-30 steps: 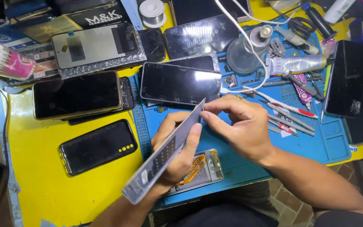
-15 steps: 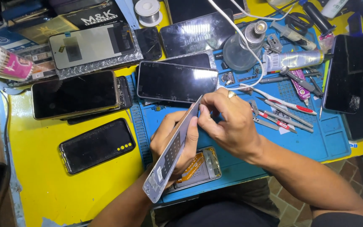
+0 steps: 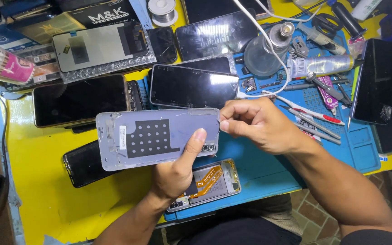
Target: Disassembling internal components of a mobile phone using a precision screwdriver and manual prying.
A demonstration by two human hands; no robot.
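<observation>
The left hand (image 3: 175,174) holds a grey phone back cover (image 3: 157,138) flat and inside-up above the surface, its grip clamped on the cover's lower long edge with the thumb pressed across the inner face near the camera hole. The right hand (image 3: 255,124) pinches the cover's right short edge, fingers curled together on it.

Under the cover, at the near edge of the blue mat (image 3: 268,172), lies an opened phone (image 3: 209,183) with an orange ribbon cable showing. A black phone (image 3: 85,165) lies on the yellow surface (image 3: 37,190) just left of the wrist, with bare yellow toward the near left corner.

Toward the far edge the mat is crowded: dark screens (image 3: 193,86), a grey tube (image 3: 320,66), tweezers (image 3: 311,111). At the far left lie a black box with white lettering (image 3: 100,13) and a pack of cotton swabs with a pink label (image 3: 3,66).
</observation>
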